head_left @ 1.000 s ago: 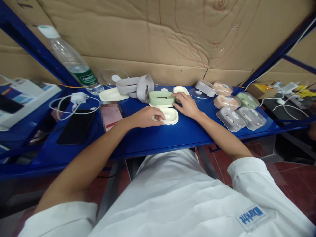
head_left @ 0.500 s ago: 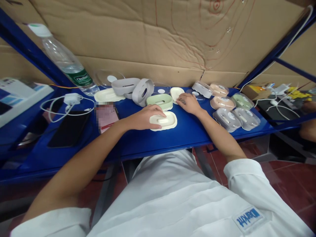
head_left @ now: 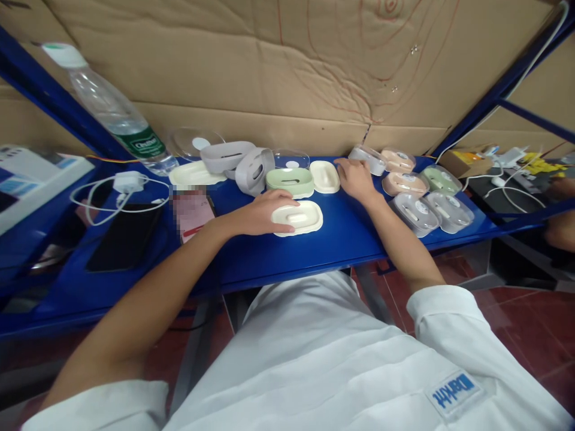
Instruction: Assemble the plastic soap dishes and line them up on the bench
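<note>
My left hand (head_left: 265, 214) has its thumb and fingers around the left end of a cream oval lid-like piece (head_left: 309, 216), which has a raised bar in its middle and lies on the blue table. Farther back, my right hand (head_left: 356, 178) reaches forward with bent, partly spread fingers, just right of a second cream piece (head_left: 324, 176). What lies under its palm is hidden. Between the hands stands a light green oval ring-shaped case (head_left: 290, 181) with a slot. Two grey cases (head_left: 227, 157) lean together behind it, one tilted.
Clear-covered peach, green and grey cases (head_left: 415, 212) stand at the right. Clear lids (head_left: 291, 159) lie along the cardboard wall. To the left are a water bottle (head_left: 135, 134), a charger with cable (head_left: 128, 181), a black phone (head_left: 123, 238) and a pink phone-like item (head_left: 195, 212).
My right hand has moved off the second cream piece, to the right and slightly back, over where a clear lid lay. My left hand stays on the front cream piece.
</note>
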`<state>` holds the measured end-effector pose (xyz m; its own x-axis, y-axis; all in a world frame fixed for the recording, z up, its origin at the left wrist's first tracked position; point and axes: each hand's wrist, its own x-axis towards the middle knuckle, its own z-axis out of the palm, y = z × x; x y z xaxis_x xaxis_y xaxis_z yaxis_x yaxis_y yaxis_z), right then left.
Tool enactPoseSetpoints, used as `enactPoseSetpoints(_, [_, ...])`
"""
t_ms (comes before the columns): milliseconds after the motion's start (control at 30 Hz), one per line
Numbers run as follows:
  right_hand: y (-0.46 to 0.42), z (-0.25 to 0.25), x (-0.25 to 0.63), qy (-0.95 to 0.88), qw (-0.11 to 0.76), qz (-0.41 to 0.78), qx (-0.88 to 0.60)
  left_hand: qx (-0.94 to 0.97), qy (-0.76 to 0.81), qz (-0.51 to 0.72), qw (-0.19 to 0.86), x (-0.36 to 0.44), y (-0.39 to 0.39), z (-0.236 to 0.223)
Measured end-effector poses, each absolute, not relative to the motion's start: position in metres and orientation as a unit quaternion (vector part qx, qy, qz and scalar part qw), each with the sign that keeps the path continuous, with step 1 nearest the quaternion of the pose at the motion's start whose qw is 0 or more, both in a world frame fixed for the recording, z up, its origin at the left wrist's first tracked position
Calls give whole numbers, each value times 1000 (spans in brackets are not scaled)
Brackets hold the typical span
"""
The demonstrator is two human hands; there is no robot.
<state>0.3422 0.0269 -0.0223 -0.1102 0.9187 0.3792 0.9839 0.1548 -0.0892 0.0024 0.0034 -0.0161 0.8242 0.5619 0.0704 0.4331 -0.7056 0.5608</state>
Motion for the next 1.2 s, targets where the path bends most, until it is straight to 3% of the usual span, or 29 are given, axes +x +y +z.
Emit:
enactPoseSetpoints(167, [29, -12, 363, -692, 140, -118, -698, 911, 278, 137, 272, 1, 5, -17])
enactPoseSetpoints(367, [41, -17, 399, -604, 205, -192, -746, 913, 269, 139, 274, 1, 9, -19])
enactPoseSetpoints(533, [49, -29, 422, -589, 199, -139, -771, 907, 271, 151, 285, 1, 8, -19])
enactPoseSetpoints(767, [51, -22, 419, -619, 291, -104, -722, 906, 271, 136, 295, 0, 10, -17])
enactPoseSetpoints(1033, [53, -26, 415, -675, 256, -86, -687, 906, 269, 144, 293, 1, 11, -18])
enactPoseSetpoints(1200, [54, -27, 416, -677, 284, -68, -676, 906, 267, 150, 294, 1, 10, -18])
